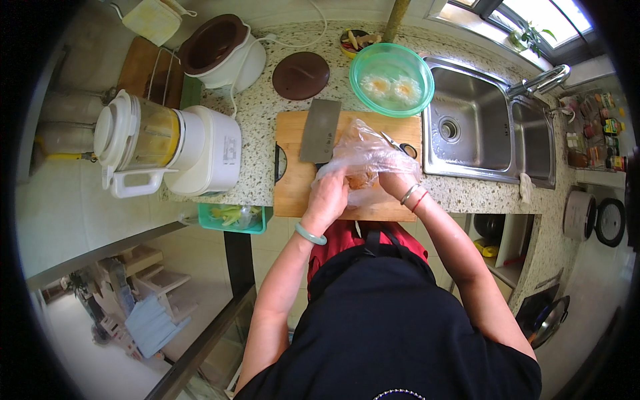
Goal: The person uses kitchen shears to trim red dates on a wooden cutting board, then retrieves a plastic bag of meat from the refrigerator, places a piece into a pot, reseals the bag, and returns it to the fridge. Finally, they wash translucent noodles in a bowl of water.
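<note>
A clear plastic bag (363, 157) lies over the wooden cutting board (288, 197), with a brownish-orange piece of food (362, 180) in its opening. My left hand (328, 198) is closed on the bag's left side. On the right side my right hand (399, 185) grips the bag's edge, its fingers partly covered by the film. A cleaver (322, 128) rests flat at the board's upper left, its handle hidden behind the bag and my left hand. To the right, scissors with dark handles (409, 151) lie partly under the bag.
Beyond the board stands a green bowl (360, 67) holding film-wrapped food. A steel sink (490, 100) is to the right. On the left are a white blender (212, 150), a slow cooker (250, 70) and its brown lid (301, 75). A green bin (257, 228) hangs below the counter edge.
</note>
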Available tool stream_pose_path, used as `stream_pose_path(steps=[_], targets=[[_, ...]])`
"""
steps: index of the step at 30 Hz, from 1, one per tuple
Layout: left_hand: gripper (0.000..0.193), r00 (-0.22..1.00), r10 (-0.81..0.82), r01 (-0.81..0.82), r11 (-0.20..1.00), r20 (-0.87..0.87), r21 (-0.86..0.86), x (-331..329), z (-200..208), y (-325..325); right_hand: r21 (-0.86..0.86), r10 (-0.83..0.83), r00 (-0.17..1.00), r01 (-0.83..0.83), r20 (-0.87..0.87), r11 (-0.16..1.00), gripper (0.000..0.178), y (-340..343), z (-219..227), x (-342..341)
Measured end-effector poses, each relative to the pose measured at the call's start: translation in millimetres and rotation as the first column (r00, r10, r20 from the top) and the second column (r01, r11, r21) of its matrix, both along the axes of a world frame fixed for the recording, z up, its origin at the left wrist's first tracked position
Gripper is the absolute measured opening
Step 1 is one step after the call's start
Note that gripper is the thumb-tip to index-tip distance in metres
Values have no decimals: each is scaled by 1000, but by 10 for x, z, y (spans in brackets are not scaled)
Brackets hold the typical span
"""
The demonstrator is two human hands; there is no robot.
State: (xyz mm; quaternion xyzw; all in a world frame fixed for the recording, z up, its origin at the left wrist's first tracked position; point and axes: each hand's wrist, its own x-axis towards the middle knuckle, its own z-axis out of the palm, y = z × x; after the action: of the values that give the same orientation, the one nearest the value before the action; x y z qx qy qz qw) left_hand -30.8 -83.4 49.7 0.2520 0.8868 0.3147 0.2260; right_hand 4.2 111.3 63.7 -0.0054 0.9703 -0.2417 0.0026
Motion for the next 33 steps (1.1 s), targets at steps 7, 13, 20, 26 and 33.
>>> stream_pose_path(steps=[7,13,20,26,33], targets=[[77,976,127,-80,964,-176,252,-168,355,233,-13,-10,990,9,-141,1000,46,174,-205,-202],[50,982,89,-69,990,-169,120,-219,257,177,91,-9,996,17,-94,996,20,210,-402,-251],[43,962,147,-125,986,-229,110,-219,277,116,111,-56,991,69,-123,991,16,-135,-438,-368],[37,962,177,-146,977,-206,156,-262,136,41,150,-96,994,104,-61,983,21,-318,-424,-496],[37,969,170,-141,976,-180,165,-305,116,50,23,-118,972,125,-204,992,22,-247,-557,-478]])
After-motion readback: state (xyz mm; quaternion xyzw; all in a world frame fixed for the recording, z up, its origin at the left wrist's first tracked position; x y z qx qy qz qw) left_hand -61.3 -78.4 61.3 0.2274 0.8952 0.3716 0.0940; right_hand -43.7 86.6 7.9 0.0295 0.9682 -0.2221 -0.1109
